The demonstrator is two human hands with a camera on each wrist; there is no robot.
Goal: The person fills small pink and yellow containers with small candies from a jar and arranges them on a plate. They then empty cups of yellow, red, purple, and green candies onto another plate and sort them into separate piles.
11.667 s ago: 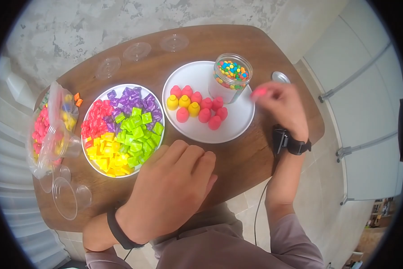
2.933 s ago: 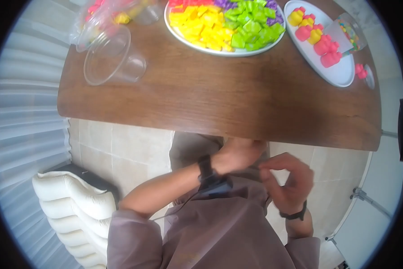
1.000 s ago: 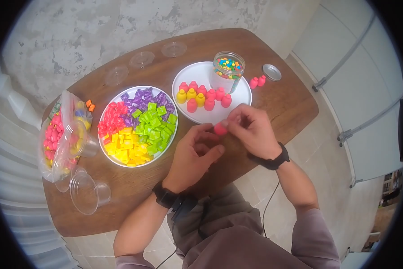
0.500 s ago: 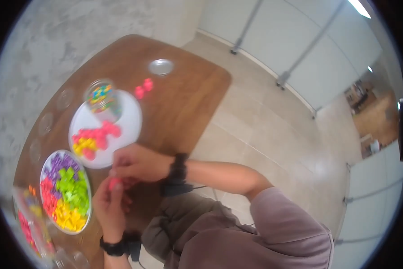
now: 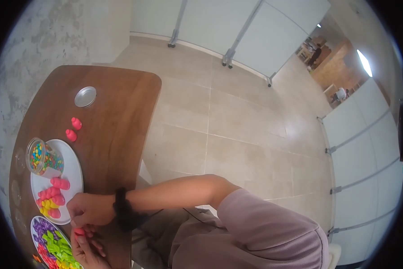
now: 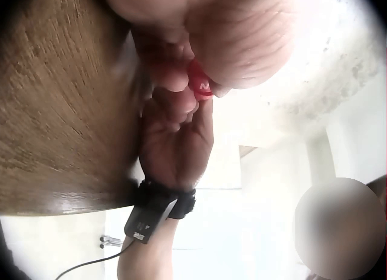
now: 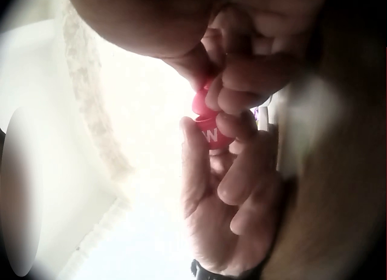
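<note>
So the big change here is the view: the head camera has swung round, and the worktop, which filled the middle of the frame a second ago, is now squeezed down the left side. The pink bottle is way down in the lower left of the frame, between both hands, just off the edge of the white plate. A second ago the left thumb stood away from it; now the left hand pinches it from below and the right hand has its fingertips closed on the upper end. The right wrist view shows this best, with a white letter on the lower part, probably a W. My read is that the work has gone from one-handed holding to a proper two-handed job on this one bottle; can't tell if its top is loose. The rest looks about the same: two other pink bottles stand near the metal lid at upper left, and the jar of candy is on the plate with more pink and yellow bottles just below it.
</note>
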